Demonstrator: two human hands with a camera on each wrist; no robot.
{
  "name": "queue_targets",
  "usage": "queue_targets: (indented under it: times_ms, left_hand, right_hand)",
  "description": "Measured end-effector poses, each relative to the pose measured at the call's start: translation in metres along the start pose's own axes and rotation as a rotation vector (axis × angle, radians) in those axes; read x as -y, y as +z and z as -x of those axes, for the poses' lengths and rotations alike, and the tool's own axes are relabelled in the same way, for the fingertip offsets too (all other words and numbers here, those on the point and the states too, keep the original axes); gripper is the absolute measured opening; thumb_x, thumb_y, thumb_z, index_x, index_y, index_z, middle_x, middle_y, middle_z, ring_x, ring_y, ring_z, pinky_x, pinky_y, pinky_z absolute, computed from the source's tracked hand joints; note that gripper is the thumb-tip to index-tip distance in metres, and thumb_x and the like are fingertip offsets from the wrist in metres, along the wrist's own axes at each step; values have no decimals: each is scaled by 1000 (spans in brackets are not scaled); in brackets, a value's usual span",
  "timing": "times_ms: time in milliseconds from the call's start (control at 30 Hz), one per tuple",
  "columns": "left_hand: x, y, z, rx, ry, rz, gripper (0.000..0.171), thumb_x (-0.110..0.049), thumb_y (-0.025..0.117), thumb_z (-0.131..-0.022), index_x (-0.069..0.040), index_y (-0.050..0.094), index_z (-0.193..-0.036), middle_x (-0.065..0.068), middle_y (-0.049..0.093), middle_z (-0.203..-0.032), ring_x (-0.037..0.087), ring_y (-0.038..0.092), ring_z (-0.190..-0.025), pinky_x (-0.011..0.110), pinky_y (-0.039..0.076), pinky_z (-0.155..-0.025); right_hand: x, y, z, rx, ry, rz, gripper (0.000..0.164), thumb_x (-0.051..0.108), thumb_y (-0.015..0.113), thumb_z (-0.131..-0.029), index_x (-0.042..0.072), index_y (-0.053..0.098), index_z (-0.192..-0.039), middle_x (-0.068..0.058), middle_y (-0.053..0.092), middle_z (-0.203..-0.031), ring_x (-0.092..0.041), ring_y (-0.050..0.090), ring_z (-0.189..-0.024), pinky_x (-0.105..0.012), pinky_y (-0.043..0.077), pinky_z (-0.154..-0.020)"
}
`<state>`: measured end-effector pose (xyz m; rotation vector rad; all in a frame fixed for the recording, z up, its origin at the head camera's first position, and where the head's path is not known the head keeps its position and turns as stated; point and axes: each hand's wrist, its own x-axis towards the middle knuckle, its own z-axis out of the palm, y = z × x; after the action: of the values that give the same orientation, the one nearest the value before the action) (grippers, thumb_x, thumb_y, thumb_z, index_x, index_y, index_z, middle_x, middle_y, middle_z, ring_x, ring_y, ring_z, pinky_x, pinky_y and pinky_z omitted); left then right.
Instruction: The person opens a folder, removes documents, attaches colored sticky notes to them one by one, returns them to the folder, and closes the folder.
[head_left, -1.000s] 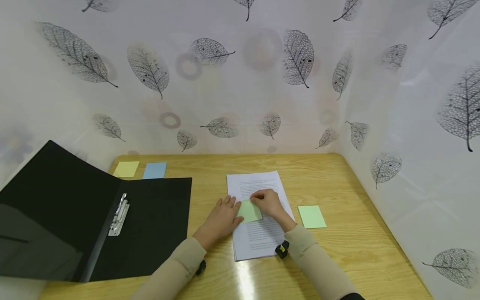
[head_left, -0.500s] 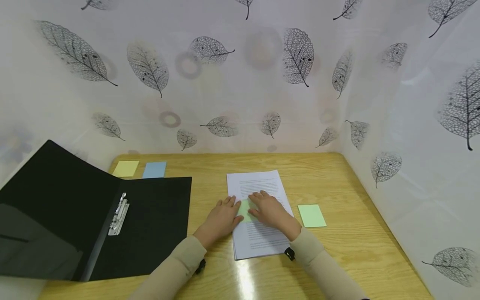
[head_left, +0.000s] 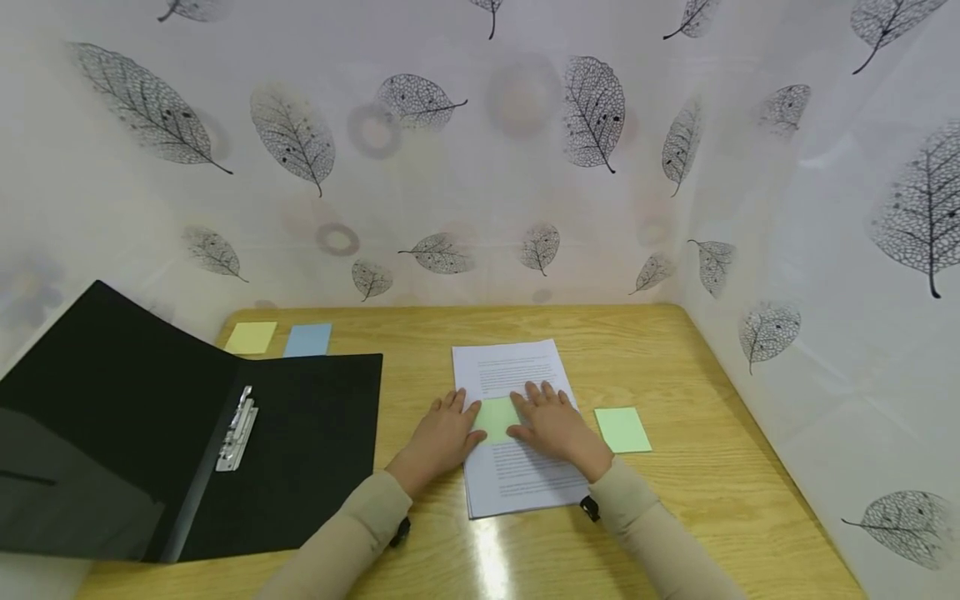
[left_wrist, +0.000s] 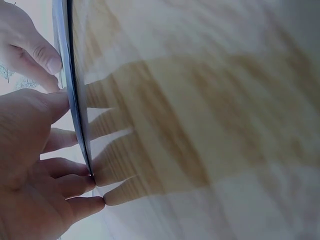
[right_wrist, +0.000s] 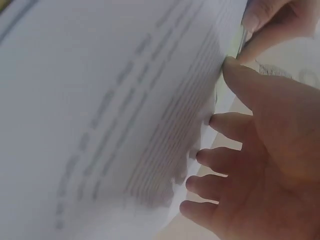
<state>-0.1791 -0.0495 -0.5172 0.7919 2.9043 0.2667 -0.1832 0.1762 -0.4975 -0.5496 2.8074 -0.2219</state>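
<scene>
At your far left the black folder (head_left: 307, 442) lies spread out, its left cover raised, with a metal clip (head_left: 237, 433) near the spine. Just past its far edge sit a yellow sticky pad (head_left: 251, 338) and, to the right, a blue sticky pad (head_left: 307, 340).

Next comes your left hand (head_left: 441, 433), palm down, fingers extended and gripping nothing; it rests across the stack's left edge, index finger and thumb at the left side of the green note (head_left: 497, 419). That note lies across the middle of the printed sheets (head_left: 517, 492). Placing it looks done, and pressing it down seems nearly so; what appears left is little more than settling its edges, though whether it has stuck you can't tell from here. It is pale green, squarish, flat and plain where it shows, with printed lines above and below.

Your right hand (head_left: 557, 423) is palm down too, fingers straight and spread, holding nothing, its index finger and thumb at the note's right side. Farther right, a matching green pad (head_left: 623, 430) lies on the desk (head_left: 720, 500), beside the sheets but apart from them.
</scene>
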Motion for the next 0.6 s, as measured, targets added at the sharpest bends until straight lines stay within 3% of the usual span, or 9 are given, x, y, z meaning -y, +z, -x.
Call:
queue_targets:
  times_ms: [367,600]
  left_hand:
    - [3,-3,1,9,-12,-6,59,-43,60,-107,-4,56,-151,29,47,-159,45,47,-149,60,43,-119]
    - [1,-1,0,13,-19,41,59,-44,59,-107,-5,56,-152,28,45,-161,43,45,-151,62,40,-121]
  right_hand:
    - [-11,0,-2,8,-12,-75,66,42,59,-108,7,43,-161,-31,31,-167,-57,28,-154,-68,29,-124]
    - [-20,-9,9,-28,28,-186,68,31,76,-98,2,52,-154,-36,34,-164,-59,26,-154,-71,25,-124]
